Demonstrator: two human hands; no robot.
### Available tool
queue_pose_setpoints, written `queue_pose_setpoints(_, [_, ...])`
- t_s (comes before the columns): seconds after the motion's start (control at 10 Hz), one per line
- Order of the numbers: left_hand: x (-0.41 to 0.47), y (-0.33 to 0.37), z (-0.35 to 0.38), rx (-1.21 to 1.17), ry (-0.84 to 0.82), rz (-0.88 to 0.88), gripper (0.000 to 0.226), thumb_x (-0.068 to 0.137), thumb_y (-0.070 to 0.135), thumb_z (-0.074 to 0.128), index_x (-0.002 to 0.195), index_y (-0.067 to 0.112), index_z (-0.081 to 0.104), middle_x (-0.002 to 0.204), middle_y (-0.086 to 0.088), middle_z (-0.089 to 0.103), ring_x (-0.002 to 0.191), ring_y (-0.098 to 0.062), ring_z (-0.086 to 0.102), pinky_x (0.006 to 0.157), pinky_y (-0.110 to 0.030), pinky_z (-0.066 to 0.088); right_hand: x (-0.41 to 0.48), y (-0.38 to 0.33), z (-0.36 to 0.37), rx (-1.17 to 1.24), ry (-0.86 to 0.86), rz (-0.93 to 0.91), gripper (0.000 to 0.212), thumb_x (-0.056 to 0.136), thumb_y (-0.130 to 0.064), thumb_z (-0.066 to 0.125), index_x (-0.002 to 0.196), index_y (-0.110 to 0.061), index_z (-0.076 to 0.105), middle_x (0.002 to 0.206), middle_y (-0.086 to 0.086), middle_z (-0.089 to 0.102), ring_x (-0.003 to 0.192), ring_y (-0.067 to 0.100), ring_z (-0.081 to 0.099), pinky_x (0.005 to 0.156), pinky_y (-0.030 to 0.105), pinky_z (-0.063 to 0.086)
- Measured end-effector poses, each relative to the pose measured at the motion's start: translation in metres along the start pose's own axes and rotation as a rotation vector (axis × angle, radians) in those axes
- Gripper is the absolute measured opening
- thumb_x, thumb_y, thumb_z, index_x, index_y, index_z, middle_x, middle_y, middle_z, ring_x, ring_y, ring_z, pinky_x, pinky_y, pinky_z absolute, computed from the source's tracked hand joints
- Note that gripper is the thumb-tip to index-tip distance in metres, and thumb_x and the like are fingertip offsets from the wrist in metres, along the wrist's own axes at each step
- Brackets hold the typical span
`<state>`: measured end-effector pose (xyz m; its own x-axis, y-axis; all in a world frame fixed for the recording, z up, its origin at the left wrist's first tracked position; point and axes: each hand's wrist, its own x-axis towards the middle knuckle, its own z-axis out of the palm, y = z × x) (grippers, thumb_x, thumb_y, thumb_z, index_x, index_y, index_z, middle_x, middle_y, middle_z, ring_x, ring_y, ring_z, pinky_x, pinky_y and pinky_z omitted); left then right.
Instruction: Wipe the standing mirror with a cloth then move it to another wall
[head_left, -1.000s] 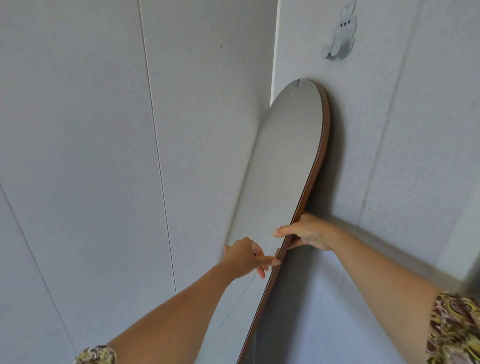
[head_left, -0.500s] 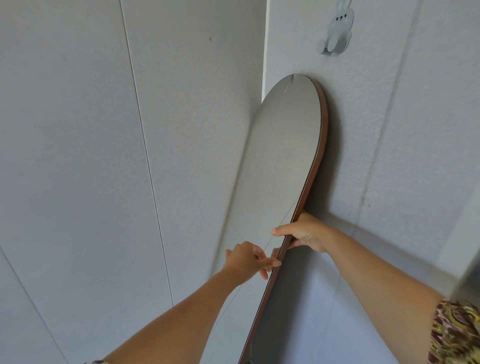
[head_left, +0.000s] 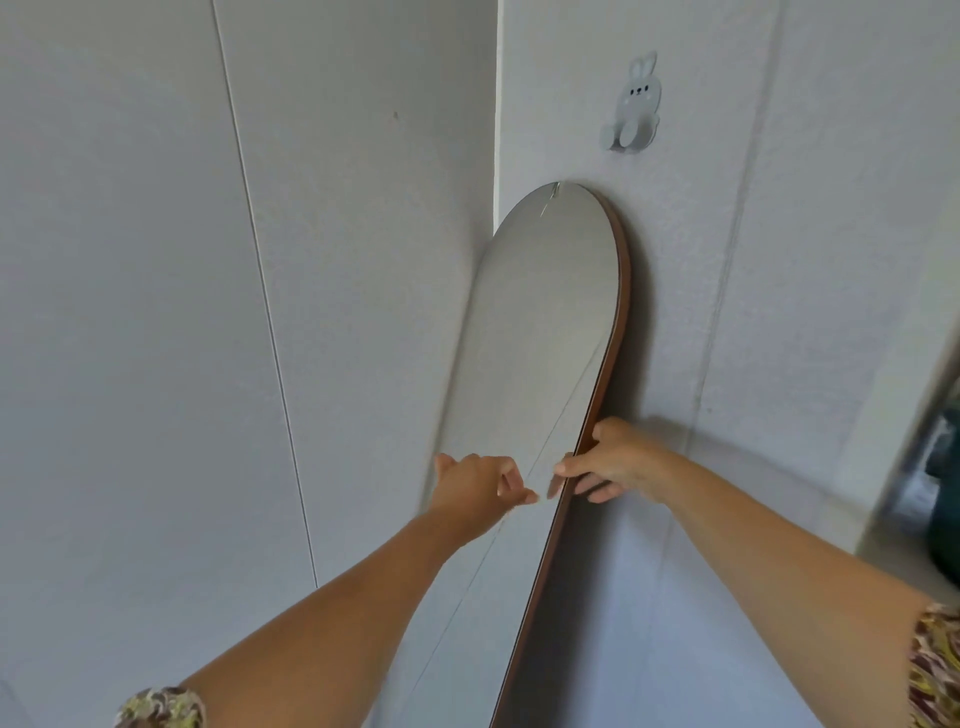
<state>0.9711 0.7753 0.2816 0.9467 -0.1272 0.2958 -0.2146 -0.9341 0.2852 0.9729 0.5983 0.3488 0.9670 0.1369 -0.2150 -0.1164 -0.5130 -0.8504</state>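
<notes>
The standing mirror (head_left: 545, 332) has a rounded top and a thin brown frame. It leans against the right-hand wall in a room corner, and its foot is out of view. My right hand (head_left: 615, 462) grips its right frame edge at mid height, thumb on the front and fingers behind. At the same height, my left hand (head_left: 478, 483) is at the mirror's left edge. Its fingers are curled, with one fingertip lying across the glass toward my right hand. No cloth is in view.
A grey rabbit-shaped wall hook (head_left: 631, 104) is stuck on the right wall just above the mirror's top. The left wall (head_left: 208, 364) is bare and panelled. Past a wall edge at far right, something dark teal (head_left: 943, 519) shows.
Both hands keep their places on the mirror. The view has shifted a little, bringing the rabbit hook lower into frame and the dark thing at far right into sight.
</notes>
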Motion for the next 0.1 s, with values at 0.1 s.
queue_pose_setpoints(0.1, [0.0025, -0.0091, -0.0163, 0.101, 0.187, 0.127, 0.044, 0.092, 0.056, 0.054, 0.128, 0.031, 0.053, 0.128, 0.013, 0.059, 0.123, -0.012, 0.050, 0.103, -0.039, 0.024, -0.0072, -0.0072, -0.0033, -0.215, 0.274, -0.106, 0.028, 0.081, -0.021, 0.071, 0.106, -0.014, 0.062, 0.091, -0.005, 0.069, 0.085, 0.018, 0.065, 0.083, 0.035, 0.056])
